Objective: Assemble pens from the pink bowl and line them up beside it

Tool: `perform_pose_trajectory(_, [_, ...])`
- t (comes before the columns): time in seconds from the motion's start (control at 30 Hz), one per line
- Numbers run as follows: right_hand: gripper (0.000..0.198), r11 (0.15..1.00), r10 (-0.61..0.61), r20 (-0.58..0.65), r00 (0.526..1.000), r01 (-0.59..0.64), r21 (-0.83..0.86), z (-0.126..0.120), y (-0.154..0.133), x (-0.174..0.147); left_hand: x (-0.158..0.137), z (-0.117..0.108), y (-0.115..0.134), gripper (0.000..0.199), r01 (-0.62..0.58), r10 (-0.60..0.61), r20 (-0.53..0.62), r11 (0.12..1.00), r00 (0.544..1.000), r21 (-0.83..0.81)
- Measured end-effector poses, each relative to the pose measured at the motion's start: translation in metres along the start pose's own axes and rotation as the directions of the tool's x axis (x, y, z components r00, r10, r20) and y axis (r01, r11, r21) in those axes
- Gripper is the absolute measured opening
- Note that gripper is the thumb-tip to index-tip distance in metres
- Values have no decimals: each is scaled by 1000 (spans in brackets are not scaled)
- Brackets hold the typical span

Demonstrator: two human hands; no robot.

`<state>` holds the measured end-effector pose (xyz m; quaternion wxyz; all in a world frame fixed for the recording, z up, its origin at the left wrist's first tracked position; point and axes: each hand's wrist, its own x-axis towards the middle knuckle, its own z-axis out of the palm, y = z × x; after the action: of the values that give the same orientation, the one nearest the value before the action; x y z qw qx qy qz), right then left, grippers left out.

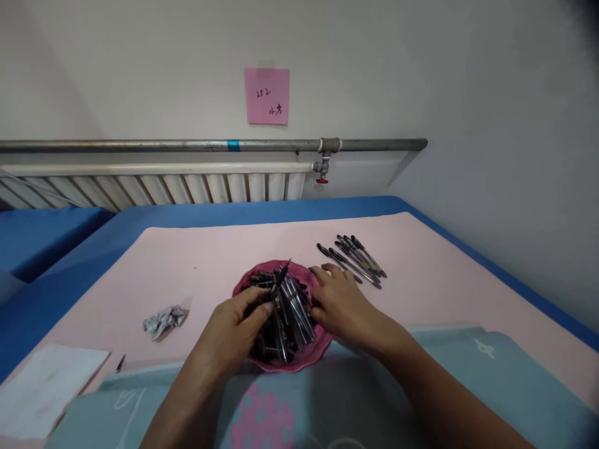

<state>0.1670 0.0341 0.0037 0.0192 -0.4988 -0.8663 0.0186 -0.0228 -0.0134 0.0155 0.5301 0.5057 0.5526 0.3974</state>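
Observation:
A pink scalloped bowl (322, 350) in front of me is heaped with pens (297, 308), clear-barrelled and black. My left hand (241, 318) reaches over its left side, thumb and fingers pinched on a dark pen (281, 277) whose pointed end tilts up and to the right. At the right rim lies my right hand (341, 302), fingers bent and apart, thumb side over the bowl's edge. Nothing shows clearly in its grasp, and its palm is hidden. Beyond the right hand, several capped pens (358, 259) lie side by side on the pink sheet.
The pink sheet (224, 240) covers a blue surface (262, 214). A crumpled paper (163, 321), a small dark piece (121, 363) and a white sheet (44, 386) lie left. Blue-green patterned cloth (449, 362) is nearest me. A radiator (210, 187) and pipe (163, 146) run behind.

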Motion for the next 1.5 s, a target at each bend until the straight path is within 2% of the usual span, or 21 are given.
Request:
perform_pose_trajectory(0.07, [22, 1000, 4, 2, 1000, -4, 16, 3, 1, 0, 0, 0, -1, 25, -7, 7, -10, 1000, 1000, 9])
perform_pose_trajectory(0.13, [21, 999, 7, -29, 1000, -5, 52, 5, 3, -1, 0, 1, -1, 24, 16, -16, -2, 998, 1000, -52])
perform_pose_trajectory(0.2, [16, 994, 20, -136, 991, -5, 108, 4, 5, -4, 0, 1, 0, 23, 61, -59, 12, 988, 998, -145])
perform_pose_trajectory(0.3, [14, 957, 104, -343, 933, 0, 289, -2, 5, -8, 0, 1, 3, 19, 115, -116, 13, 952, 993, -284])
perform_pose_trajectory(0.37, [14, 884, 183, -365, 913, 10, 467, -8, 1, -11, 0, 0, 5, 18, 120, -124, 15, 920, 992, -373])
perform_pose_trajectory(0.47, [14, 716, 251, -286, 925, 22, 698, -16, -8, -14, 2, -2, 6, 20, 89, -105, -7, 877, 994, -473])
perform_pose_trajectory(0.57, [17, 537, 265, -222, 938, 47, 842, -16, -17, -15, 4, -5, 6, 20, 39, -93, -80, 859, 992, -510])
perform_pose_trajectory(0.63, [13, 385, 281, -159, 946, 41, 922, -12, -23, -15, 4, -5, 6, 18, 24, -94, -107, 849, 990, -527])
perform_pose_trajectory(0.77, [11, 8, 294, -34, 955, 34, 999, -1, -32, -14, 3, 0, 7, 14, 1, -93, -132, 820, 987, -572])
perform_pose_trajectory(0.8, [11, -54, 297, -16, 955, 33, 998, 2, -33, -13, 3, 3, 7, 14, -1, -94, -133, 814, 987, -581])
perform_pose_trajectory(0.87, [12, -114, 309, 6, 951, 31, 993, 6, -35, -13, 2, 7, 8, 15, 0, -98, -131, 804, 987, -595])
perform_pose_trajectory(1.1, [12, -139, 317, 41, 947, 3, 990, 6, -39, -12, 2, 14, 9, 11, -11, -126, -180, 789, 976, -615])
perform_pose_trajectory(1.23, [12, -87, 315, 23, 949, 5, 996, 7, -40, -11, 1, 15, 9, 12, -37, -112, -199, 782, 974, -622])
perform_pose_trajectory(1.33, [9, 44, 322, -56, 945, 44, 998, 9, -39, -12, 2, 17, 6, 14, -45, -101, -201, 788, 974, -614])
perform_pose_trajectory(1.43, [9, 290, 306, -181, 935, 90, 953, 9, -37, -15, 3, 19, 3, 16, -56, -88, -208, 797, 974, -602])
perform_pose_trajectory(1.5, [9, 411, 273, -231, 934, 104, 906, 9, -36, -17, 3, 19, 1, 19, -72, -71, -213, 800, 975, -595])
